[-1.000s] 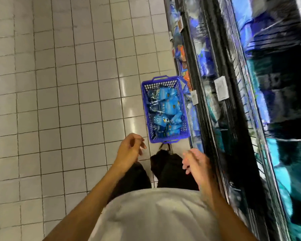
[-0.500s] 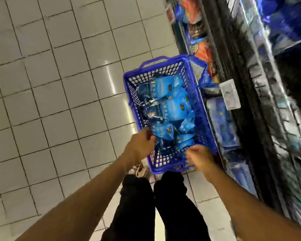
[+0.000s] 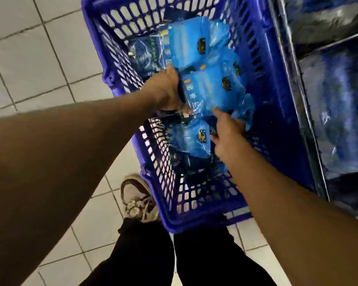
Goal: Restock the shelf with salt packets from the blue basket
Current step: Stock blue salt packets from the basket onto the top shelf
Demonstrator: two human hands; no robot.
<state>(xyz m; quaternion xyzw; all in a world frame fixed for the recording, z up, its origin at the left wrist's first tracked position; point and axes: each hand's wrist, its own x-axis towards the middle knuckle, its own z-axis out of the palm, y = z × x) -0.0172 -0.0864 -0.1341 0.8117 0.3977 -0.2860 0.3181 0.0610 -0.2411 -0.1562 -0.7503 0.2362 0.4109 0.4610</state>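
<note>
The blue basket [image 3: 196, 205] stands on the tiled floor right in front of me, holding several light-blue salt packets. My left hand [image 3: 163, 90] is inside it and grips the left edge of a middle salt packet [image 3: 213, 91]. My right hand [image 3: 228, 133] is also in the basket, its fingers curled around the right side of a lower salt packet [image 3: 192, 139]. Another salt packet [image 3: 191, 41] lies at the far end. The shelf [image 3: 335, 100] runs along the right, blurred, with blue packets on it.
White floor tiles [image 3: 39, 58] spread out to the left of the basket. My shoe [image 3: 137, 200] and dark trouser legs [image 3: 174, 256] sit just below the basket's near wall. The shelf's metal edge [image 3: 296, 83] runs close beside the basket's right wall.
I have bent down much closer to the basket. Both hands went from its near rim into the basket and took hold of packets.
</note>
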